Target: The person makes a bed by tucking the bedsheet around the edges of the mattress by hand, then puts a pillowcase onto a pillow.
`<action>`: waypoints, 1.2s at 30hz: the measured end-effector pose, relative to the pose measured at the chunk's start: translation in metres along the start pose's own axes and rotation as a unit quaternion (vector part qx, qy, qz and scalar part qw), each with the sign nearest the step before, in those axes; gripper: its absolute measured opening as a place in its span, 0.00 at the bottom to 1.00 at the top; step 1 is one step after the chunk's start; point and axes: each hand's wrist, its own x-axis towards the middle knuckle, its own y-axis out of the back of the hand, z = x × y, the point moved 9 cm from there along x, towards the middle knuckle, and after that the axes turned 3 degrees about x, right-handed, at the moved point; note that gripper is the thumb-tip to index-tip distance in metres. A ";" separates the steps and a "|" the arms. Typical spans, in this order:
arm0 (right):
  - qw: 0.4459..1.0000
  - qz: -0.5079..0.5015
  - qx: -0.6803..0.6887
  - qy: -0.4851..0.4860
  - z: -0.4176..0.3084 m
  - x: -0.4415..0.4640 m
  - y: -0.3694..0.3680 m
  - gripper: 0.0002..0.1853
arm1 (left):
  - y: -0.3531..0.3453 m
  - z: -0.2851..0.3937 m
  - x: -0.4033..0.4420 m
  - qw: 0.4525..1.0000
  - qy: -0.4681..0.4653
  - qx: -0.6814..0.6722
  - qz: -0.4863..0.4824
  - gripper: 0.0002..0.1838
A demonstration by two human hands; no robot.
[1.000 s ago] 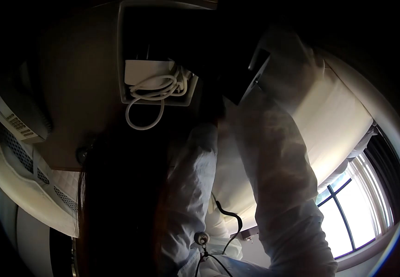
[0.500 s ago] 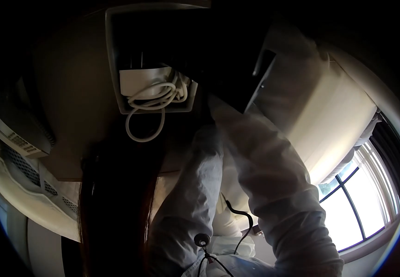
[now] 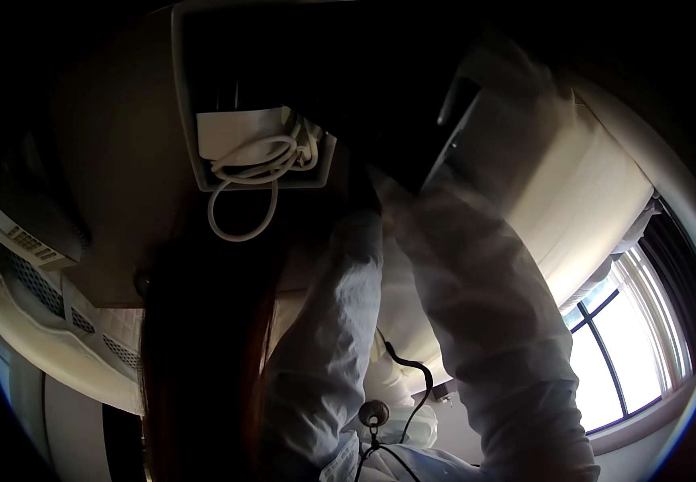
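Observation:
Both my hands are lost in deep shadow, so their fingers cannot be made out. My left sleeve (image 3: 332, 305) and my right sleeve (image 3: 484, 321) reach up the view and come close together near a dark, straight-edged object (image 3: 424, 165). Whether either hand grips that object cannot be told. Left of it, a pale-rimmed tray or box (image 3: 184, 104) holds a white block with metal prongs (image 3: 239, 132), like a power adapter. A white cable (image 3: 243, 238) lies coiled against the block, and one loop hangs over the near rim.
A desk phone (image 3: 30, 241) lies at the left, beside a pale padded surface with mesh (image 3: 42, 293). Long dark brown hair (image 3: 211, 361) hangs in front. Pale fabric (image 3: 581, 193) spreads at the right, above a bright window (image 3: 625, 361). A drawstring toggle (image 3: 373, 413) dangles below.
The tray, adapter and cable sit slightly farther left and higher in the view. Both sleeves have shifted a little, and the drawstring toggle has swung right.

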 end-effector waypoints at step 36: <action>0.991 -0.016 -0.003 0.133 0.017 -0.104 0.070 0.17 | -0.283 -0.022 -0.065 0.971 -0.135 -0.067 -0.186 0.27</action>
